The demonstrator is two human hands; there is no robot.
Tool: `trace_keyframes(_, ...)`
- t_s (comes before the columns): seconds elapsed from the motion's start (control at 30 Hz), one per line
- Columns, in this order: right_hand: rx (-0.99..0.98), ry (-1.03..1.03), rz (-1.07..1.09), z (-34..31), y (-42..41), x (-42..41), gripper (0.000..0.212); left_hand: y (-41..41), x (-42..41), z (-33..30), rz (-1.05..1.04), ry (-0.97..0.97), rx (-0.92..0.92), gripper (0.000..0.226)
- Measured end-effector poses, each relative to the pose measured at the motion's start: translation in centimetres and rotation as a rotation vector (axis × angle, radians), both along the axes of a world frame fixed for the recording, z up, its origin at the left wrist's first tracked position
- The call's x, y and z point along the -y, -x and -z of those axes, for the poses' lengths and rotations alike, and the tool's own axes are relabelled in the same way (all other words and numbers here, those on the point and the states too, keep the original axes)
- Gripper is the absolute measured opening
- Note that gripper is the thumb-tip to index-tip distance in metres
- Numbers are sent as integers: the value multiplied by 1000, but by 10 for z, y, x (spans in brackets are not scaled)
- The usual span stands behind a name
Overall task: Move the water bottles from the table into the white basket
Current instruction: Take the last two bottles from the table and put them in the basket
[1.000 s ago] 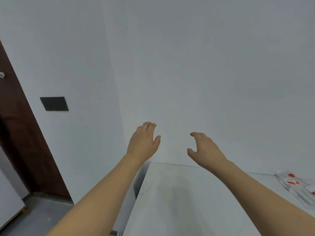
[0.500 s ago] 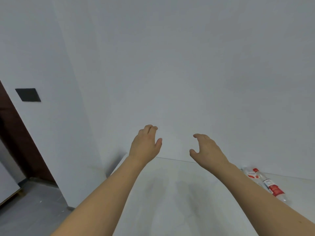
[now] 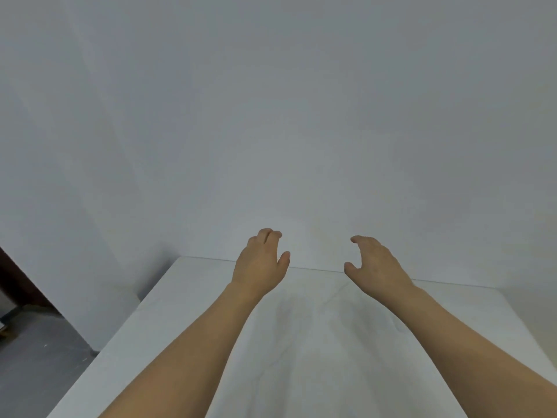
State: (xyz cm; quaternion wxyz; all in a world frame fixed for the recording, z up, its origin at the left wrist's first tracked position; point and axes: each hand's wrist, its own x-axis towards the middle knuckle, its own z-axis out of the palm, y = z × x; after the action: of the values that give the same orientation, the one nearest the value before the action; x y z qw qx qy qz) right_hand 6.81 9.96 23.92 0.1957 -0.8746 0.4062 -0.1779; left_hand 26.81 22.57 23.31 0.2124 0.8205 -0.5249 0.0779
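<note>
White walls (image 3: 301, 116) are backing a white table (image 3: 193, 300) covered in wrinkled cloth. Left hand (image 3: 259, 265) and right hand (image 3: 376, 267) are hovering over its far edge, fingers loosely curled, holding nothing. Bottles and basket are lying outside the view.

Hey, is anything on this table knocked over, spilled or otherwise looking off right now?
Nothing is spilled or damaged. The white table shows only faint creases; both hands, left and right, hover empty. No bottles or basket are in view.
</note>
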Motion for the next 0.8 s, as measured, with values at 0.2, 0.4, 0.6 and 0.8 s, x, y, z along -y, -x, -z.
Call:
trace_keyframes(0.2, 3, -125, 38, 37, 79, 99, 61, 66, 67, 31, -69, -98, -45, 48)
trace_keyframes(0.4, -47, -338, 153, 97, 137, 189, 61, 115, 136, 79, -188, -208, -353, 49)
trace_keyframes(0.6, -166, -467, 218, 184, 132, 261, 59, 111, 231, 140, -313, -268, -829, 31)
trace_keyframes(0.8, -272, -510, 204, 283, 99, 291, 68, 112, 337, 224, -335, -377, -1028, 34)
